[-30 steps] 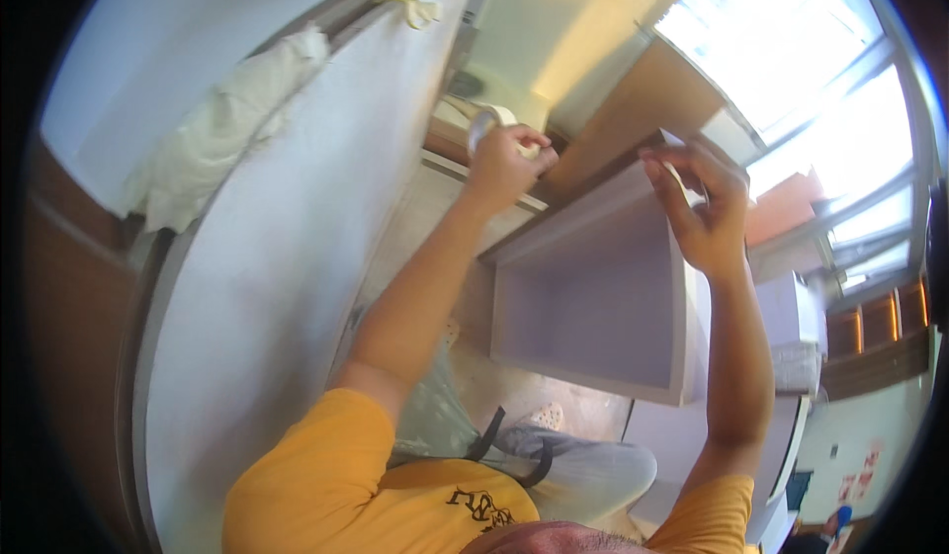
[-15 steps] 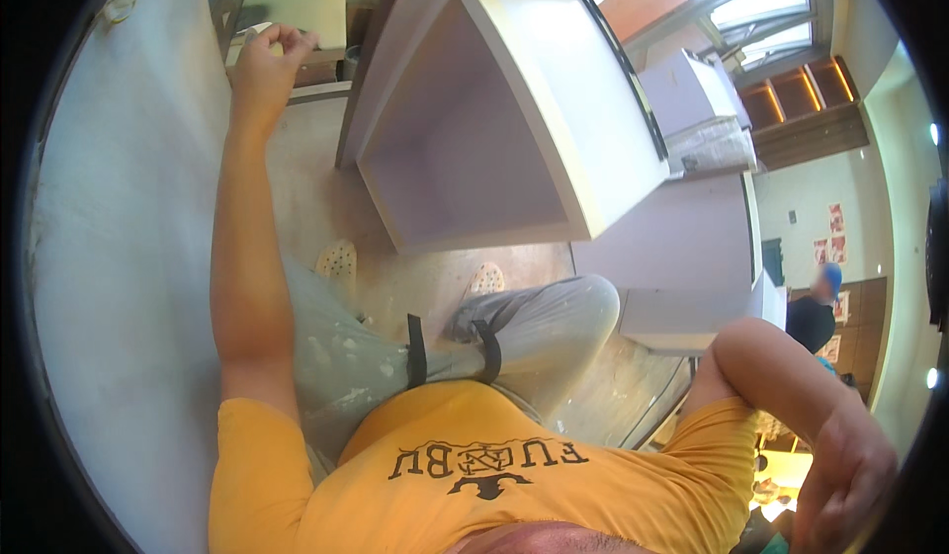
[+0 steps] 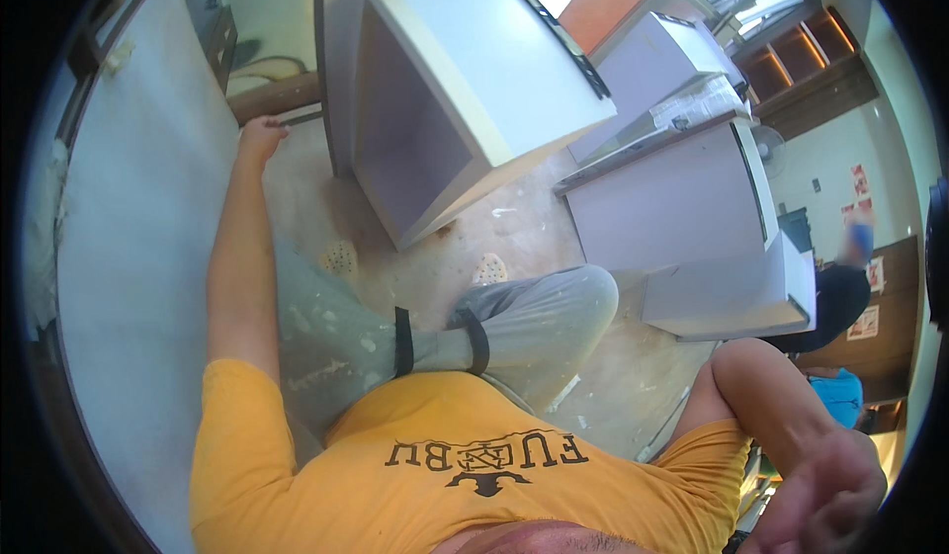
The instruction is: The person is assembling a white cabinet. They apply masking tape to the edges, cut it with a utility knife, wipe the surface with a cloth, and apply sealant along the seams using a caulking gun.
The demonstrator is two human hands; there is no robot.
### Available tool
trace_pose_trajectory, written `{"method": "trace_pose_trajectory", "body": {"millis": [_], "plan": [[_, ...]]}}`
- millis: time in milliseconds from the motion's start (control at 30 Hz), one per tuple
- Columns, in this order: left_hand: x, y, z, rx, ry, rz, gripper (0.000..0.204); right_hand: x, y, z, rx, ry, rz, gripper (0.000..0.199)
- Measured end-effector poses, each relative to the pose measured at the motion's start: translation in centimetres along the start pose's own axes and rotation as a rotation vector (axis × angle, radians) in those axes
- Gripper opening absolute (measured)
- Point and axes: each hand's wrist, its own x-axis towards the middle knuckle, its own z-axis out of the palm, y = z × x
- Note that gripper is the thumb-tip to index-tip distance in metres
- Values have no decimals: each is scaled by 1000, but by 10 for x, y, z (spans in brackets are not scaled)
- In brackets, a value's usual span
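Left hand (image 3: pixel 263 137): lower in view than half a second ago, curled just beside the large white panel (image 3: pixel 148 248); grip too small to tell.
Right hand (image 3: pixel 838 490): blurred at lower right, well apart from the left; hold impossible to tell.
Large white panel: running along the left side.
Open white cabinet box (image 3: pixel 484 55): shifted leftward in view, lilac inside.

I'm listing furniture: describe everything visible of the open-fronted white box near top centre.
The open-fronted white box has smooth faces that look like painted board, a cream front rim and a shaded, lavender-tinted interior. A dark strip runs along one outer edge. It appears slanted in this fisheye view, opening toward the lower left. What supports it is unclear. Neither the left hand nor the right hand touches it.
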Motion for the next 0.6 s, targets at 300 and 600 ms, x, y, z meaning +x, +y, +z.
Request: {"method": "trace_pose_trajectory", "body": {"millis": [300, 600], "plan": [[-94, 77, -29, -85, 258, 487, 48, -50, -29, -12, 207, 241, 38, 23], [-198, 224, -253, 259, 1078, 860, 52, -79, -3, 30, 1115, 289, 239, 39]]}}
